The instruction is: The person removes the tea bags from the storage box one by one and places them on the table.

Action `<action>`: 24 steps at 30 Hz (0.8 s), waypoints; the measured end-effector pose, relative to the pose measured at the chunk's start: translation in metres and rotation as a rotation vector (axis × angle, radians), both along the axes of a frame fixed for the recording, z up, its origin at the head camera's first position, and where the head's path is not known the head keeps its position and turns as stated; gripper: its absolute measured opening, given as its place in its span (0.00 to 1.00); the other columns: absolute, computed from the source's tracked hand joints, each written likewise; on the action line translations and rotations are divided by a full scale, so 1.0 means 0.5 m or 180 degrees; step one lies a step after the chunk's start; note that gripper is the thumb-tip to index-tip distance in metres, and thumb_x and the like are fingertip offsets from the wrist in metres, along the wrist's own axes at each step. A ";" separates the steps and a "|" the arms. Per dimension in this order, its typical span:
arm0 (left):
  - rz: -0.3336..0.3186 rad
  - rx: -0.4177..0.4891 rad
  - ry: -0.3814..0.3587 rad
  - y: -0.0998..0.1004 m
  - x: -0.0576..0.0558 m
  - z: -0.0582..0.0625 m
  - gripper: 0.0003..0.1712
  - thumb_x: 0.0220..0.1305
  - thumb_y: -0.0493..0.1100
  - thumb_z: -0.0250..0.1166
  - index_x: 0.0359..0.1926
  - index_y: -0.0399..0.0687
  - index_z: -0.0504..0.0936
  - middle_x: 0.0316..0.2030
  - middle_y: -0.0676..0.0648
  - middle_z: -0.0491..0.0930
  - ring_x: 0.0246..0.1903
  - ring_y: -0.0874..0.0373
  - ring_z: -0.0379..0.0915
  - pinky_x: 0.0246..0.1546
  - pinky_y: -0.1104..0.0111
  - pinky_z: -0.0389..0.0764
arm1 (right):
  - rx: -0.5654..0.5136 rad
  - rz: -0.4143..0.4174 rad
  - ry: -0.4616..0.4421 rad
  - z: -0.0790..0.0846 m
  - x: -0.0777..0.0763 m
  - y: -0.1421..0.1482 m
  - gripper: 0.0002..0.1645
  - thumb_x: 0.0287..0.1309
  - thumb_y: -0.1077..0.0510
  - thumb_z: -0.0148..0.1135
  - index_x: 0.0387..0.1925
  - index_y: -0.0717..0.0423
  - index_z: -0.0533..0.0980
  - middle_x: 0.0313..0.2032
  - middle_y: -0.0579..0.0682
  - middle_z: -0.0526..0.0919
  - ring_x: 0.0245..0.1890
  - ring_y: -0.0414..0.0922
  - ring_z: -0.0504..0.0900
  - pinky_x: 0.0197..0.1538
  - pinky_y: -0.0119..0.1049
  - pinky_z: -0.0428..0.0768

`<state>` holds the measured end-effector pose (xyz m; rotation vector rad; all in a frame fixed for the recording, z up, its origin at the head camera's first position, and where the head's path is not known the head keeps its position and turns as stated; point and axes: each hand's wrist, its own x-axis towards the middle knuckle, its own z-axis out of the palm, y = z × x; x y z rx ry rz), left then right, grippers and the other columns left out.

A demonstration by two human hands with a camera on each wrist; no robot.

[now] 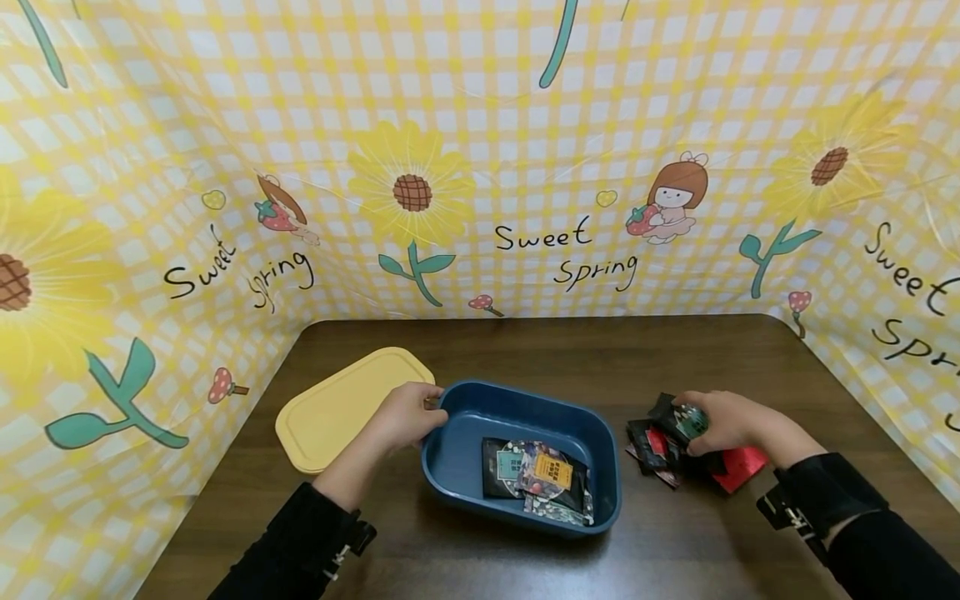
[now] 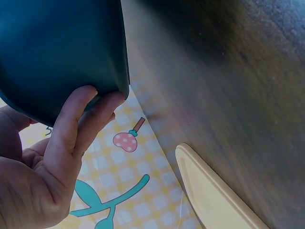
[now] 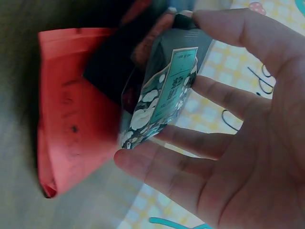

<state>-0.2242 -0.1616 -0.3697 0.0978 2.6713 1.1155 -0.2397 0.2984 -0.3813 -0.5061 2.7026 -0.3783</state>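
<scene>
A blue plastic box (image 1: pixel 521 400) stands mid-table, holding several sachets (image 1: pixel 551 471) with teal and yellow labels. At its left end my left hand (image 1: pixel 405 417) grips the wall; in the left wrist view the fingers (image 2: pixel 64 121) lie along the outside of the box (image 2: pixel 62 52). Over a small pile to the right, my right hand (image 1: pixel 723 421) pinches a black sachet with a green label (image 3: pixel 174 86) between thumb and fingers. Beneath it lie black-and-red sachets (image 1: pixel 651 446) and a red packet (image 1: pixel 741 468), the latter partly hidden by the hand.
A yellow lid (image 1: pixel 345 408) lies flat on the brown table (image 1: pixel 540 346), left of the box and behind my left forearm. Yellow checked cloth (image 1: pixel 480 167) with flowers rises along the table's back and both sides.
</scene>
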 end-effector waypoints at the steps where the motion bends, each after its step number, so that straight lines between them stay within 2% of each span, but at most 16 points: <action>1: 0.0001 0.0001 0.0002 0.000 0.000 0.000 0.23 0.71 0.34 0.62 0.64 0.32 0.80 0.42 0.41 0.87 0.26 0.58 0.80 0.28 0.61 0.89 | -0.0019 -0.0018 -0.0017 -0.005 0.000 0.002 0.47 0.51 0.54 0.77 0.69 0.69 0.69 0.59 0.78 0.77 0.58 0.74 0.78 0.55 0.65 0.81; 14: -0.0002 0.0021 -0.0007 0.002 0.003 0.002 0.22 0.71 0.34 0.62 0.63 0.32 0.80 0.43 0.41 0.88 0.27 0.58 0.81 0.28 0.61 0.89 | 0.0013 0.0035 0.0036 -0.028 0.004 0.001 0.50 0.49 0.52 0.82 0.68 0.69 0.68 0.60 0.78 0.76 0.59 0.74 0.77 0.57 0.67 0.80; 24: 0.0015 0.0041 -0.0005 0.001 0.002 0.001 0.23 0.71 0.34 0.61 0.64 0.32 0.79 0.43 0.40 0.88 0.23 0.58 0.79 0.29 0.61 0.89 | 0.0102 0.0077 0.0088 -0.015 0.003 -0.007 0.53 0.50 0.50 0.82 0.70 0.71 0.67 0.60 0.77 0.77 0.58 0.74 0.78 0.57 0.67 0.80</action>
